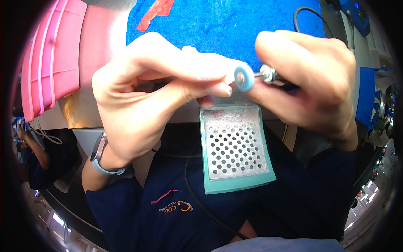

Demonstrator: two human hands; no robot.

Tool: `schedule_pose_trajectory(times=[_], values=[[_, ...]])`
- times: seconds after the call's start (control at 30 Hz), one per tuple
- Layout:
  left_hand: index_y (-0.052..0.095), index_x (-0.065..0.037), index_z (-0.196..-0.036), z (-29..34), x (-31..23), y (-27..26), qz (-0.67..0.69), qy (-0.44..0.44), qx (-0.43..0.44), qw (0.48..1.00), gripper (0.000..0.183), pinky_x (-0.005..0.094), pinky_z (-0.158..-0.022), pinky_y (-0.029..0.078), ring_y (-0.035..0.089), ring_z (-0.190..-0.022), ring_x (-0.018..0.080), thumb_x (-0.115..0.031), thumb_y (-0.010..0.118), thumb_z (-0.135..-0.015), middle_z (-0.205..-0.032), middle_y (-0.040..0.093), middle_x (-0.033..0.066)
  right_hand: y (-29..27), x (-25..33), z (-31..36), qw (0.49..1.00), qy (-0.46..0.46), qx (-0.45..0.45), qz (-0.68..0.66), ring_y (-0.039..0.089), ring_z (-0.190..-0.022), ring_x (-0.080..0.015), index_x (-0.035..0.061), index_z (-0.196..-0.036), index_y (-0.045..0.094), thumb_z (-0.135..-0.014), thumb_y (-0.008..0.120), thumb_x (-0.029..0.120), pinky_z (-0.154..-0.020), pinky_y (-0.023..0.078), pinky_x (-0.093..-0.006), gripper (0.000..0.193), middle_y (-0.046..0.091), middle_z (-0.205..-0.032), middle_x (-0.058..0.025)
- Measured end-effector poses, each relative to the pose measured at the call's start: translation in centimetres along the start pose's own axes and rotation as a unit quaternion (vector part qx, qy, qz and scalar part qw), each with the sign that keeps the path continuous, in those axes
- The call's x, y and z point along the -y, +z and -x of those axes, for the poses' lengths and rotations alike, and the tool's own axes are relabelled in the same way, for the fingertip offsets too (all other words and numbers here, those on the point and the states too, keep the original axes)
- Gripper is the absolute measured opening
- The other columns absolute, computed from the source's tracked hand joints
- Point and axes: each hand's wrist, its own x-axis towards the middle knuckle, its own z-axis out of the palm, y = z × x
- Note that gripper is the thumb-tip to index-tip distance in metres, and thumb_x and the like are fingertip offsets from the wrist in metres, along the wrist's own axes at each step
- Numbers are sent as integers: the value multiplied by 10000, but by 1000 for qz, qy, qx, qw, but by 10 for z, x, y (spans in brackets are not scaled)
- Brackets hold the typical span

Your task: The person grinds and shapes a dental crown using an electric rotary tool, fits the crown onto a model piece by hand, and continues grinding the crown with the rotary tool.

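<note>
If your right hand, gripping the rotary handpiece, slips, its blue wheel could nick your left hand, pinching a hidden piece.

A grey counter is shown, its front edge crossing mid-view and bent by the lens. Its upper middle is covered by a blue towel, on which a red strip is laid near the far left corner. The left end is occupied by a ribbed pink bin, set well apart from the towel. A pinkish tint is seen on the bright surface between them. At upper right, the towel's corner is crossed by a looped dark cable. From the front edge a perforated metal plate, framed in teal, is extended; its attachment is hidden.
</note>
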Motion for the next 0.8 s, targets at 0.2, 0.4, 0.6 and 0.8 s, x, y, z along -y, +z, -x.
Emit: schedule_pose_trajectory(times=[0.2,0.4,0.6,0.8], values=[[480,-22,-901,0,-1,-2,13,-9,15,1000,118,273,-561,567,685,-679,224,25,589,-898,-972,673,272,1,1,1,1000,-11,-4,5,532,-479,-213,1,-809,602,-618,799,76,-424,402,-290,284,537,-624,-81],[479,-24,-898,4,1,-1,25,-18,-12,999,113,253,-545,554,684,-674,218,21,583,-902,-985,670,275,7,5,6,1000,18,-12,14,540,-483,-212,4,-808,604,-576,802,74,-427,413,-295,313,538,-625,-79],[481,-23,-891,3,0,-1,24,-21,-9,999,118,248,-536,549,678,-637,207,36,583,-895,-961,680,262,9,3,7,999,3,-29,15,542,-483,-214,8,-805,601,-558,798,74,-432,421,-304,323,533,-622,-80],[488,-26,-871,3,-2,1,20,-21,-26,999,122,231,-513,531,663,-589,189,53,579,-888,-948,686,249,7,4,3,1000,-7,-7,14,507,-466,-211,1,-806,599,-598,797,75,-415,383,-300,297,504,-604,-77]])
